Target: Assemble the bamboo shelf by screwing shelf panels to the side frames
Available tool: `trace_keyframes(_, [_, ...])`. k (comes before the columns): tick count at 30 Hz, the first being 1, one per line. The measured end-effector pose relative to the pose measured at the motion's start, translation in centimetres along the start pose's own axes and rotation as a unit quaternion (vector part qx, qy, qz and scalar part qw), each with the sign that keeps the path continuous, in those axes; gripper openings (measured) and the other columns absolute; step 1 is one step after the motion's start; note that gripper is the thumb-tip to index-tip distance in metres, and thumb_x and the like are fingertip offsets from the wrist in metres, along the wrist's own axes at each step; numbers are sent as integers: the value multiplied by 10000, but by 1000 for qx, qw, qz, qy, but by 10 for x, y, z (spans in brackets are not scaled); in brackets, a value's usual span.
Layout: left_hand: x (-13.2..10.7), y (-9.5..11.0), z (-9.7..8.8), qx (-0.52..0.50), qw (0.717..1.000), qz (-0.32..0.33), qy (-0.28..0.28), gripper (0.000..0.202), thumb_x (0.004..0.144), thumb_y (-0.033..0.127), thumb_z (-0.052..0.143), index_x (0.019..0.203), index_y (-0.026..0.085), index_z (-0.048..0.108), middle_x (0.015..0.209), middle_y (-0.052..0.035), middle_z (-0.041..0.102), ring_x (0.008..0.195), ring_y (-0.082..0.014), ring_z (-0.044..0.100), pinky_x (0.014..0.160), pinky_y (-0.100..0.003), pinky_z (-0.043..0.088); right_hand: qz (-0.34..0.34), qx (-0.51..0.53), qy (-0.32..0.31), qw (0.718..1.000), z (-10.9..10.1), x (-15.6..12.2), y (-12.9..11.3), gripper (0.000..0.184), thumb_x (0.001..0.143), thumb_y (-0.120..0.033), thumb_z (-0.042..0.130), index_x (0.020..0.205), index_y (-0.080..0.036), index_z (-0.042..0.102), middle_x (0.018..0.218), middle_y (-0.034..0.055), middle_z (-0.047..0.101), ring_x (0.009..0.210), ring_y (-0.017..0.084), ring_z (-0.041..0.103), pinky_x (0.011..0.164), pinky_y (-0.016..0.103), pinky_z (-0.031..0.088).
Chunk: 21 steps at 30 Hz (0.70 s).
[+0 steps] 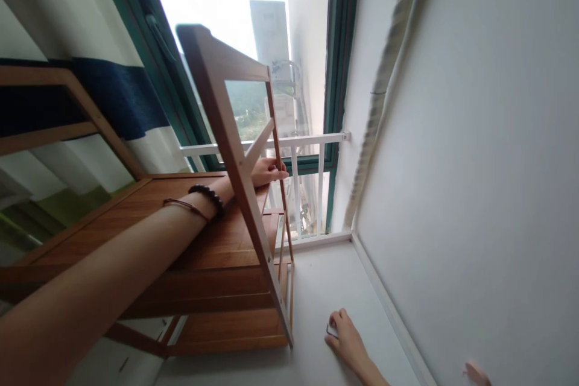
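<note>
A brown wooden shelf rack (221, 253) with several tiers stands beside the window. My left arm, with a dark beaded bracelet (207, 194) at the wrist, reaches across its upper board and behind the near upright. At the rack's far upright, my left hand (268, 172) has its fingers curled round the slim post. Lower right, over the white surface, my right hand (346, 338) is closed on a small flat whitish piece with a dark edge (332, 330). Its kind is not clear, since the fingers cover most of it.
Behind the rack is a green-framed window (337, 72) with a white railing (312, 140) across it. A striped curtain (122, 90) hangs at left. A white wall (479, 151) bounds the right, with a baseboard (389, 307) along it. A blurred pinkish shape (476, 373) shows bottom right.
</note>
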<state>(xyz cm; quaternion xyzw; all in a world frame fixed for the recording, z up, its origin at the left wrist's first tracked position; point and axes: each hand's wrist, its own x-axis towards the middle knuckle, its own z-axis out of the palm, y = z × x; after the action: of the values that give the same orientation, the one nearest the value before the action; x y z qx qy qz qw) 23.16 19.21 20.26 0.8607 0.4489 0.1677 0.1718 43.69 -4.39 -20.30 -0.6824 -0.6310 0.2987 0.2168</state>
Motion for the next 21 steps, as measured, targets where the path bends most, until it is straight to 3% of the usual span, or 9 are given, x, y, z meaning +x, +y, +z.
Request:
trace_keyframes(4, [-6,5,-6,-38,999,16,-27,242,647,291,548,832,158,629,662,0,541,675,-152,505,633,-263,389,-30,-12,34,999,22,1,12,198,788,-141,405,815,-194,593,930,73,567,851,190,585,757,276,440])
trace_keyframes(8, [-10,10,-9,-89,995,-2,-42,275,606,179,494,851,150,614,725,-14,569,683,-146,509,635,-260,396,-33,-94,44,994,42,12,31,221,754,-98,409,785,-188,608,957,104,617,921,247,588,803,333,437])
trace_keyframes(11, [-11,11,-9,-99,994,3,-36,278,609,172,503,866,150,607,759,-15,574,702,-145,517,650,-259,402,-33,-18,45,998,31,30,23,151,770,-164,427,708,-191,563,826,93,631,796,236,616,731,329,466])
trace_keyframes(14, [-9,4,-6,-98,995,27,-25,246,629,207,530,856,155,610,801,-19,587,753,-158,536,690,-264,417,-71,139,124,980,-17,53,-31,240,865,-334,370,709,-202,495,672,41,577,646,195,585,635,313,472])
trace_keyframes(16, [-6,-3,-4,-91,995,33,-15,233,642,237,544,851,160,613,799,-16,597,761,-164,545,703,-270,426,-106,246,129,955,-65,68,-86,246,876,-394,388,794,-192,500,691,27,576,621,167,575,601,291,477])
trace_keyframes(19, [-3,-13,-1,-80,996,35,-1,235,643,259,569,854,168,620,763,-6,606,765,-173,555,698,-268,438,-163,359,136,909,-139,91,-171,379,850,-430,463,1108,-156,499,747,27,583,581,141,548,497,260,471])
trace_keyframes(21, [-2,-16,0,-77,996,40,3,235,647,268,578,856,169,622,758,-5,614,771,-175,559,695,-265,442,-195,380,147,892,-177,106,-214,358,826,-419,517,1047,-142,575,758,41,608,587,129,550,536,260,494])
